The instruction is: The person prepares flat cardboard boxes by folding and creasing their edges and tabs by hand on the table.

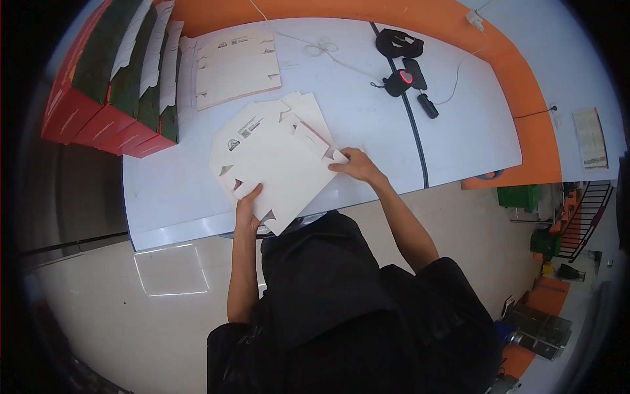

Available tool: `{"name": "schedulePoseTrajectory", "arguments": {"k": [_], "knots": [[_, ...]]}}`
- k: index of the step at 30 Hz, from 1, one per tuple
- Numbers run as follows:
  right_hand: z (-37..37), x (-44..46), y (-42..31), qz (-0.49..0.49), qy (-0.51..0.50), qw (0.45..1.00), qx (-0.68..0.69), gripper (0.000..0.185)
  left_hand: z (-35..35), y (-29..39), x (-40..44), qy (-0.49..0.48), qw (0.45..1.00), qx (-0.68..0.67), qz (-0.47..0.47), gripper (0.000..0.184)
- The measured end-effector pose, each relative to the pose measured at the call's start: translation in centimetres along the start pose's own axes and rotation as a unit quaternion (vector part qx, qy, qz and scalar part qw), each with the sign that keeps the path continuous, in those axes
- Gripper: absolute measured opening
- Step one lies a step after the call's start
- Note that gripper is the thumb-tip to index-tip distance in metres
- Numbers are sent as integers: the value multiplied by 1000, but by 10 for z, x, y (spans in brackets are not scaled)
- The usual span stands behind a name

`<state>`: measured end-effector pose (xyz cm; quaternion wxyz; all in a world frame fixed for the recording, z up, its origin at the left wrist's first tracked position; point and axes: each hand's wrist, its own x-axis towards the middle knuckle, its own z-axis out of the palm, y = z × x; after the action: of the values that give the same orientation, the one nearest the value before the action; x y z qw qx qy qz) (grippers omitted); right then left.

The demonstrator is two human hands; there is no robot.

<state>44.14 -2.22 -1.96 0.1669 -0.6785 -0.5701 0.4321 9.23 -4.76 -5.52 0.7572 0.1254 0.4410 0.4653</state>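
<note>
In front of me a flat cardboard box blank (pixel 275 154), cream with a dark printed logo and cut slots, lies tilted over the table's near edge. My left hand (pixel 247 209) grips its lower left edge, thumb on top by a slot. At the right edge, my right hand (pixel 356 164) pinches a small flap, fingers closed on it. Another cream blank (pixel 314 110) shows partly from beneath, its rest hidden. Farther back on the left lies a stack of similar blanks (pixel 237 65).
Folded red and green boxes (pixel 108 125) stand upright at the table's left end. On the white table (pixel 367 131), toward the right, lie a black strap (pixel 399 43), a black device with a red ring (pixel 398 82) and a white cable (pixel 321 47). An orange wall borders the back.
</note>
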Motion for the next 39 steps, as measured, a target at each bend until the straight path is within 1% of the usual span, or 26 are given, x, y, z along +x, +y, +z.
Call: {"name": "schedulePoseTrajectory", "arguments": {"k": [1, 3, 4, 6, 7, 8, 9, 11, 12, 15, 16, 18, 21, 22, 23, 25, 26, 28, 29, 31, 32, 35, 37, 39], "knots": [[-4, 1, -5, 17, -19, 1000, 8, 74, 1, 1, -2, -6, 1000, 9, 6, 48], [-14, 6, -14, 51, -57, 997, 20, 69, 7, 9, -16, -10, 997, -73, -13, 48], [-11, 7, -14, 45, -29, 998, 29, 65, 11, 10, -24, -11, 993, -115, -22, 48], [-2, 14, -12, 30, 26, 998, 44, 58, 19, -5, -36, 20, 997, -70, -19, 51], [-1, 20, -10, 26, 6, 999, 17, 56, 18, -10, -39, 38, 998, -48, -16, 53], [-1, 29, -9, 22, -14, 1000, -9, 53, 8, -21, -31, 20, 997, -74, -23, 52], [-1, 32, -12, 18, -32, 999, -36, 50, 7, -23, -29, 22, 998, -57, -29, 52], [0, 32, -16, 24, 4, 998, -50, 48, 7, -32, -23, 27, 998, -26, -42, 51], [3, 31, -18, 27, 19, 998, -59, 47, 13, -32, -25, 43, 997, -44, -40, 51], [20, 27, -19, -8, 111, 989, -98, 35, 20, -34, -25, 84, 991, -96, -42, 50], [27, 22, -23, -47, 152, 979, -124, 30, 18, -36, -23, 90, 989, -111, -47, 50], [52, 9, -31, -120, 229, 950, -176, 22, 20, -40, -25, 109, 985, -121, -57, 52], [92, -3, -38, -206, 282, 879, -325, 16, 37, -28, -29, 146, 981, -109, -59, 54], [96, -10, -43, -181, 246, 880, -365, 19, 37, -30, -28, 162, 979, -105, -59, 55], [105, -18, -43, -191, 251, 876, -364, 21, 35, -31, -29, 177, 977, -99, -60, 55], [110, -25, -46, -214, 268, 865, -366, 25, 36, -31, -27, 168, 980, -96, -47, 55], [107, -21, -46, -200, 240, 881, -355, 28, 36, -32, -26, 165, 981, -97, -39, 54], [100, -28, -63, -160, 184, 914, -324, 34, 29, -38, -30, 164, 977, -125, -57, 53], [103, -31, -65, -155, 185, 914, -326, 37, 30, -35, -24, 155, 976, -139, -58, 53], [113, -36, -67, -151, 190, 911, -333, 42, 39, -28, -21, 172, 979, -103, -48, 48], [116, -35, -65, -151, 196, 906, -343, 43, 41, -28, -26, 187, 978, -85, -48, 46], [123, -33, -65, -149, 206, 899, -357, 43, 43, -25, -31, 174, 977, -100, -69, 46], [117, -33, -69, -147, 210, 899, -355, 42, 34, -28, -26, 151, 980, -105, -70, 51], [101, -32, -73, -86, 211, 933, -280, 40, 26, -31, -25, 136, 985, -86, -68, 53]]}}
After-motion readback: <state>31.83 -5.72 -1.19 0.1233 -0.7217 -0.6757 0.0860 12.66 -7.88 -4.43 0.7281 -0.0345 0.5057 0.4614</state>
